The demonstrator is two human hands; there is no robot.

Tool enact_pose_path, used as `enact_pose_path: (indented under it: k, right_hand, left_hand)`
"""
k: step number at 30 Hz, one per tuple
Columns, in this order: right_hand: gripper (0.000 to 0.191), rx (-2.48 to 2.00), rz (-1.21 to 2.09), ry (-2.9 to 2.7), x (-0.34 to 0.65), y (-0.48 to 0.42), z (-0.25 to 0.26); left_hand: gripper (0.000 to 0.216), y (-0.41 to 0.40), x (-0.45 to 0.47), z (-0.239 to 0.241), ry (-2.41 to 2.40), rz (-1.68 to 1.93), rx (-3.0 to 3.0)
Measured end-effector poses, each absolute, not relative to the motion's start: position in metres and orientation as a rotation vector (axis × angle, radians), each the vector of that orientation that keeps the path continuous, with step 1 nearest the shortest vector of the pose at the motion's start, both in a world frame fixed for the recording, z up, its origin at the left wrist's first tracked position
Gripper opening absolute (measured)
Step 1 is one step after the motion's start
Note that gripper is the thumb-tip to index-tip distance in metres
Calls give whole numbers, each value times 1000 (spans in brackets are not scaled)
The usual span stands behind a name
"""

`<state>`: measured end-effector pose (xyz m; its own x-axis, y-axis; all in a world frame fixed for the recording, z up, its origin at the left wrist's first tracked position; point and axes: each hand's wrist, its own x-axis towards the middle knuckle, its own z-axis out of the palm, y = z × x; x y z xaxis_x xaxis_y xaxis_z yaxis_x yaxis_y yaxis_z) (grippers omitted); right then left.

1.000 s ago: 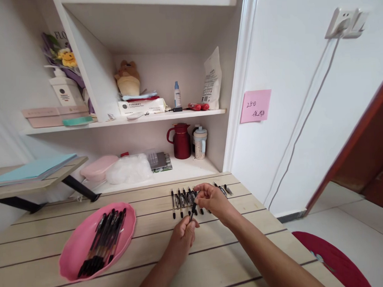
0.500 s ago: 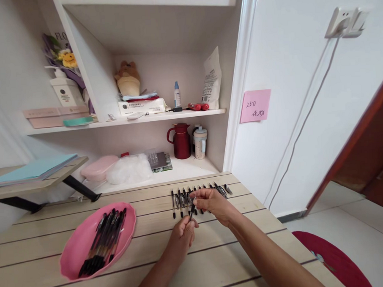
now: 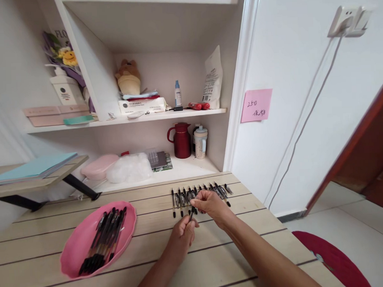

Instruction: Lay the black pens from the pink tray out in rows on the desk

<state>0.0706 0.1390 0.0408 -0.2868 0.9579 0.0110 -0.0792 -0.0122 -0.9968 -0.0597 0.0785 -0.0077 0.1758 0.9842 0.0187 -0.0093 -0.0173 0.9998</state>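
Between my two hands is a black pen (image 3: 191, 214), tilted, with its upper end toward the shelf. My left hand (image 3: 183, 232) is closed round the lower part of its barrel. The fingertips of my right hand (image 3: 210, 207) are pinched at the pen's upper end; what exactly they grip there is partly hidden. Just beyond my hands lies a row of black pens and separate pen caps (image 3: 181, 199), partly covered by my right hand. To the left, a pink scalloped tray (image 3: 67, 250) holds a heap of black capped pens (image 3: 108, 234).
The slatted wooden table (image 3: 152, 259) meets a white shelf unit behind. On its lower shelf stand a dark red jug (image 3: 181, 140) and a tumbler (image 3: 200, 143), beside a plastic bag (image 3: 129, 168). A small raised stand (image 3: 68, 168) with blue paper is at left.
My right hand has shifted slightly down and its fingers have drawn closer together at the pen's upper end. My left hand and the tray stay put.
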Motion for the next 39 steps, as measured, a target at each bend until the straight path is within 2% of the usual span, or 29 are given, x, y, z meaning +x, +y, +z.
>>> enact_pose_path:
  k: [5,11,15,20,25,30,35,39]
  right_hand:
    - [25,-868,1576,-1382,74,136,48]
    - [23,-948,1493,-1302,72,139,43]
    - [25,-861,1604,-1328,74,140,44]
    - [26,-940,1500,-1274,73,141,42]
    - [31,-851,1653,-1271,73,139,43]
    - [30,-931,1507,-1241,71,139,40]
    - [31,-830,1654,-1264,70,140,39]
    - [31,-907,1527,-1207,69,140,38]
  left_hand:
    - [26,76,-60,-1,1096,1072,1262]
    - [25,74,-59,1,1100,1072,1254]
    - [25,74,-59,1,1105,1062,1248]
    - [25,72,-58,6,1101,1053,1239]
    - [26,72,-59,9,1088,1043,1231]
    - [27,72,-59,7,1086,1013,1214]
    - [30,73,-59,8,1077,1021,1184]
    - [28,73,-59,8,1077,1004,1186]
